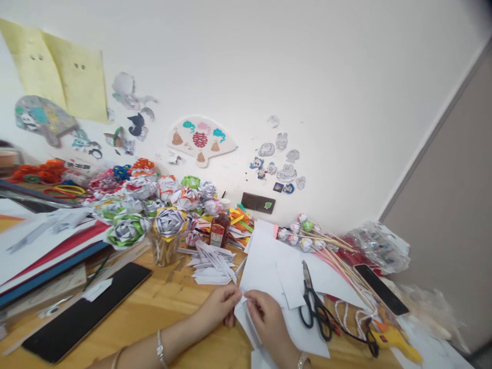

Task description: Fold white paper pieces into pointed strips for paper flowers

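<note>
My left hand [222, 306] and my right hand [267, 315] meet at the front of the table, fingertips almost touching. Both are closed in a pinch on a small folded piece of white paper [249, 324], mostly hidden by my right fingers. White paper sheets [265, 261] lie beneath and behind my hands. Just beyond my left hand is a pile of folded white paper strips [213, 262]. To the right of my right hand, black-handled scissors [313, 302] rest on the sheets, blades pointing away.
Paper flowers [169, 223] stand in a clear cup [164, 251], beside a brown bottle [219, 230]. On the left lies a long black panel [92, 312]. Wooden sticks [338, 246], a phone [380, 289] and a yellow glue gun [395, 338] lie right, against the wall side.
</note>
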{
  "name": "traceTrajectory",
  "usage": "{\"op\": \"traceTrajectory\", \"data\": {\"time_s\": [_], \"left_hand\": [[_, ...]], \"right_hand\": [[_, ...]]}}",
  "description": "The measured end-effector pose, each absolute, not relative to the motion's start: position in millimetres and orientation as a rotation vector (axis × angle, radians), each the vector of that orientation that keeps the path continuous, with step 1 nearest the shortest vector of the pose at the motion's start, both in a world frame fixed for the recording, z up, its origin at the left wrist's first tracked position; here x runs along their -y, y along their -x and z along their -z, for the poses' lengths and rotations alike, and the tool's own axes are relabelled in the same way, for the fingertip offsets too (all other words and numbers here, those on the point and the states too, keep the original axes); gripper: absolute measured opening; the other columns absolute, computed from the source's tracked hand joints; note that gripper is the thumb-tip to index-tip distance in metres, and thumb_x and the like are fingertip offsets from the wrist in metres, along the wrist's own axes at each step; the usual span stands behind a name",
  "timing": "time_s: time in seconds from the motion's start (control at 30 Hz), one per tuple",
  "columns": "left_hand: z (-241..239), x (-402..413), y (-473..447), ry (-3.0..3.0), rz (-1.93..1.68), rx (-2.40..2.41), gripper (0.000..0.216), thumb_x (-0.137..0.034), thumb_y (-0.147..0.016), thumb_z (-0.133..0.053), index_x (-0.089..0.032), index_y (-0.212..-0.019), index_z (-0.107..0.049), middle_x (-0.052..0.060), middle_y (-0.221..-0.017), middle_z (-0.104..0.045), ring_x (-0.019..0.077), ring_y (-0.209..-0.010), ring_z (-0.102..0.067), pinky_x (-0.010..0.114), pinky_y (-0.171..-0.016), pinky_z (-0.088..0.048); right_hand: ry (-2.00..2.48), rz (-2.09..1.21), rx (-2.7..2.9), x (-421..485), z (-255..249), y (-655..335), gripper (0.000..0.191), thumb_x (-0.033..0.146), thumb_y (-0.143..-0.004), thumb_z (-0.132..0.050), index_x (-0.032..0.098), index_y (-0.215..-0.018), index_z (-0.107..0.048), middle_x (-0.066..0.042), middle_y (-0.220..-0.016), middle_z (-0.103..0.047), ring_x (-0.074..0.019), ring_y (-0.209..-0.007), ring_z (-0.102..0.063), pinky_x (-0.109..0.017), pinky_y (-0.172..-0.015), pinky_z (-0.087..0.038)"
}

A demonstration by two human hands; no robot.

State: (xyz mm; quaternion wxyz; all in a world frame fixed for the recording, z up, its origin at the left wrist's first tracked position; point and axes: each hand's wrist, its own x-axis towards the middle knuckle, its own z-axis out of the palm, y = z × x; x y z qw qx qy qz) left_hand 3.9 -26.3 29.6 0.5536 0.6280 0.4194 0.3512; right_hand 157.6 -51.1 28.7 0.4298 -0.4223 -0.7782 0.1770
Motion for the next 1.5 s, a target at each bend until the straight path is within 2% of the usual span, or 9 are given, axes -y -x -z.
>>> {"op": "traceTrajectory", "data": {"time_s": [0.23, 0.4, 0.6, 0.97, 1.1, 1.3, 1.5], "left_hand": [[-28.2, 29.3, -3.7, -1.600, -0.833, -0.979, 0.041, -0.058, -0.070, -0.045, -0.018, -0.060, -0.045, -0.011, -0.035, -0.038, 0.0071, -0.033, -0.037, 0.018, -0.038, -0.026], [-26.9, 29.9, -3.3, -1.636, -0.827, -0.981, 0.033, -0.049, -0.072, -0.046, -0.017, -0.064, -0.047, -0.011, -0.042, -0.039, 0.0076, -0.035, -0.039, 0.018, -0.038, -0.028], [-20.2, 27.6, -4.5, -1.647, -0.849, -1.000, 0.023, -0.037, -0.068, -0.054, -0.017, -0.073, -0.047, -0.010, -0.053, -0.036, 0.0067, -0.039, -0.038, 0.018, -0.038, -0.031], [-21.5, 27.4, -4.6, -1.645, -0.839, -0.995, 0.025, -0.038, -0.070, -0.050, -0.021, -0.061, -0.035, -0.011, -0.051, -0.035, 0.0067, -0.038, -0.039, 0.018, -0.038, -0.031], [-24.8, 28.7, -3.9, -1.669, -0.833, -1.006, 0.025, -0.038, -0.070, -0.049, -0.021, -0.060, -0.036, -0.011, -0.049, -0.035, 0.0066, -0.037, -0.037, 0.018, -0.038, -0.030], [-27.7, 29.3, -5.3, -1.711, -0.839, -1.019, 0.025, -0.038, -0.072, -0.048, -0.020, -0.059, -0.038, -0.011, -0.048, -0.035, 0.0065, -0.037, -0.036, 0.018, -0.037, -0.027], [-28.9, 31.2, -3.1, -1.732, -0.802, -1.006, 0.024, -0.040, -0.073, -0.046, -0.018, -0.062, -0.043, -0.010, -0.048, -0.036, 0.0074, -0.037, -0.037, 0.018, -0.038, -0.028]], "right_hand": [[1.162, -0.552, 1.892, 45.4, -21.7, -156.7, 0.022, 0.024, -0.084, -0.043, 0.015, -0.071, -0.058, -0.001, -0.064, -0.058, -0.0143, -0.059, -0.051, -0.022, -0.055, -0.038], [1.173, -0.567, 1.859, 42.4, -15.9, -157.2, 0.019, 0.023, -0.082, -0.045, 0.016, -0.070, -0.057, -0.001, -0.063, -0.057, -0.0144, -0.059, -0.050, -0.021, -0.055, -0.037], [1.171, -0.619, 1.803, 42.7, -19.3, -156.3, 0.015, 0.020, -0.081, -0.046, 0.016, -0.071, -0.056, 0.000, -0.064, -0.056, -0.0142, -0.058, -0.049, -0.021, -0.053, -0.035], [1.157, -0.603, 1.786, 40.6, -18.0, -157.7, 0.014, 0.019, -0.081, -0.046, 0.016, -0.070, -0.054, 0.000, -0.063, -0.054, -0.0140, -0.059, -0.048, -0.021, -0.054, -0.035], [1.156, -0.578, 1.802, 40.0, -17.4, -157.4, 0.013, 0.020, -0.081, -0.047, 0.016, -0.070, -0.054, 0.001, -0.063, -0.054, -0.0135, -0.059, -0.048, -0.020, -0.054, -0.034], [1.155, -0.564, 1.882, 40.6, -19.1, -157.8, 0.027, 0.029, -0.086, -0.041, 0.016, -0.065, -0.053, 0.002, -0.060, -0.052, -0.0124, -0.058, -0.047, -0.020, -0.054, -0.033], [1.236, -0.512, 1.935, 38.9, -17.2, -156.6, 0.027, 0.027, -0.083, -0.046, 0.016, -0.060, -0.053, 0.002, -0.058, -0.052, -0.0117, -0.056, -0.047, -0.020, -0.053, -0.031]]}}
